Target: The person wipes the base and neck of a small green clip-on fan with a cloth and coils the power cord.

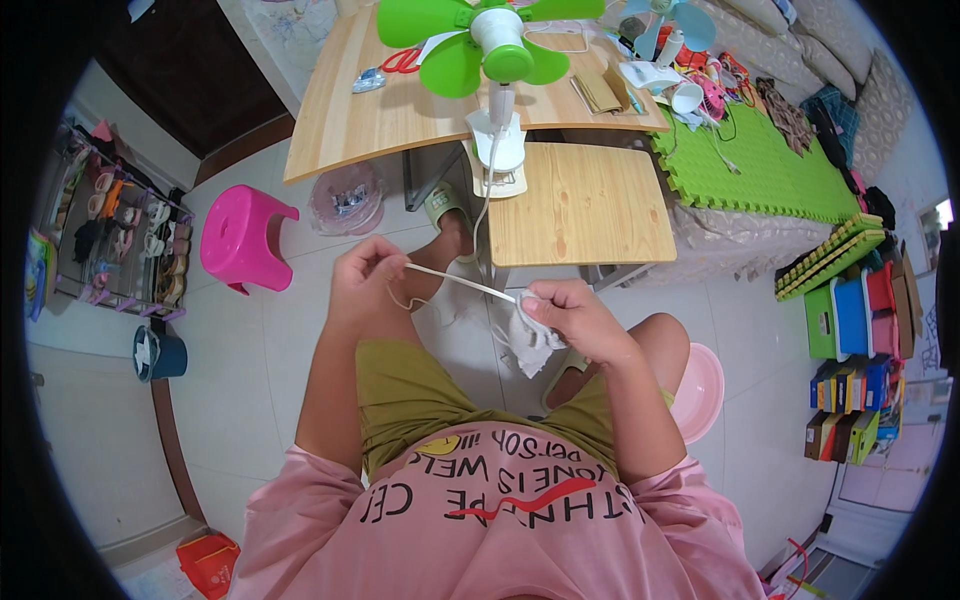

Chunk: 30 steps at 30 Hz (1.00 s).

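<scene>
Between my two hands a white power cord point(459, 280) is drawn fairly straight above my lap. My left hand point(367, 274) pinches one part of it between thumb and fingers, and a loose length dangles below. My right hand point(574, 315) grips a white cloth point(531, 337) that is folded around the cord. Ahead stands a clip-on fan with green blades point(454, 71) and a white base point(496, 142), fixed at the edge of the small wooden table. A white cord runs down from this fan past the table's side.
A larger wooden table point(330, 127) holds red-handled scissors point(401, 60), a brown notebook point(604, 91) and a blue-bladed fan point(671, 34). On the floor are a pink stool point(244, 236), a lined waste bin point(349, 199) and a pink basin point(697, 394). Green foam mats point(757, 169) cover the bed at right.
</scene>
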Motion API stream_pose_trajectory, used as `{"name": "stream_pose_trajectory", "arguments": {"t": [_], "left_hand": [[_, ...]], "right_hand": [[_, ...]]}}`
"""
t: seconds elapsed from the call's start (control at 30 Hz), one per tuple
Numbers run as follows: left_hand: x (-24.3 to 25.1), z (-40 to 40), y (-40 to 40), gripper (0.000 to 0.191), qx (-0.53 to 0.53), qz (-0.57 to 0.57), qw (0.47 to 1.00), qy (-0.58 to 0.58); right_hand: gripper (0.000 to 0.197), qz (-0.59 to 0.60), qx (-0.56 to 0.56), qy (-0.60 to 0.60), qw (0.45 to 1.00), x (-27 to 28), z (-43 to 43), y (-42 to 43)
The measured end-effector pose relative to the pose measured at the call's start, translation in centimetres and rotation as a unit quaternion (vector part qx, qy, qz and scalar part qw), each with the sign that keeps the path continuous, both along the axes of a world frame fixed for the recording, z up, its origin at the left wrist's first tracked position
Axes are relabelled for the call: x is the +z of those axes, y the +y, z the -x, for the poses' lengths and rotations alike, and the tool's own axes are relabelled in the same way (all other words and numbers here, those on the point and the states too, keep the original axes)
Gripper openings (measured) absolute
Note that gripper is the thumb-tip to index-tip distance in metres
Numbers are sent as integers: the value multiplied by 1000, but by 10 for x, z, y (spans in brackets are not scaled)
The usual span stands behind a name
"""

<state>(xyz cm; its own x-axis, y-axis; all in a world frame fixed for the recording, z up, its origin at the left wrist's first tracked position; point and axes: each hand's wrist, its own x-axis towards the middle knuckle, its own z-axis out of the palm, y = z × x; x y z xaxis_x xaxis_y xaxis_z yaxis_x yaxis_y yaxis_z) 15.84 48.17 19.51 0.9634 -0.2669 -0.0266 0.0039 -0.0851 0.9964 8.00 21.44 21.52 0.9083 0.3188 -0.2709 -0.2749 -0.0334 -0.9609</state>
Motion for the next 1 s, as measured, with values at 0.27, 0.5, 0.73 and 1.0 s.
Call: {"name": "stream_pose_trajectory", "arguments": {"t": [0.27,0.5,0.73,1.0], "left_hand": [[7,3,-2,14,-95,-9,995,37],[4,19,-17,17,-74,-64,995,34],[18,17,-8,15,-19,-8,999,50],[23,31,-21,14,-16,-158,987,-10]], "right_hand": [[23,-25,-11,28,999,-2,3,-8],[22,-8,-2,12,1000,1,-1,3],[24,75,-21,8,997,-2,-1,-4],[24,89,18,-17,996,-6,-2,1]]}}
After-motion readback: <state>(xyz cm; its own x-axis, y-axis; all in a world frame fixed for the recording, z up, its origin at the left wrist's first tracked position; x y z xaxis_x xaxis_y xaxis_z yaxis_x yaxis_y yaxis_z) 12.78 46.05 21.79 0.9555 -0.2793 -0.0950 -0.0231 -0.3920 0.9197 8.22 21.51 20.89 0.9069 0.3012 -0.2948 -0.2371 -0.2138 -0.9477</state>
